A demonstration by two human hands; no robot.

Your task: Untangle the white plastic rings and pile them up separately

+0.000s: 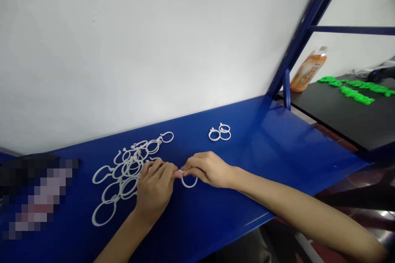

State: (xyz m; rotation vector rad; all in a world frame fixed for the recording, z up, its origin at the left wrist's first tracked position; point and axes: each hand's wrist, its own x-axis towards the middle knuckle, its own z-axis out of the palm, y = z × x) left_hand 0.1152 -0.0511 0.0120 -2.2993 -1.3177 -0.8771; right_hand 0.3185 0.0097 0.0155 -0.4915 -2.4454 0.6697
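A white ring (189,186) with a small tab, like a curtain ring, is held just above or on the blue table between my hands. My right hand (210,168) pinches its upper edge between thumb and fingers. From the other side my left hand (157,185) closes finger and thumb at the ring's small tab, which is mostly hidden. Beside and partly behind my left hand lies a loose pile of similar white rings (104,213), overlapping one another. Farther back to the right, a small group of 3 white rings (225,138) lies together.
The blue table (253,139) meets a white wall (154,49). A blue metal frame (296,45) rises at the right. Beyond it, an orange drink bottle (309,70) and bright green pieces (357,95) are on a black table (333,111). A dark, partly pixelated item (18,172) lies left.
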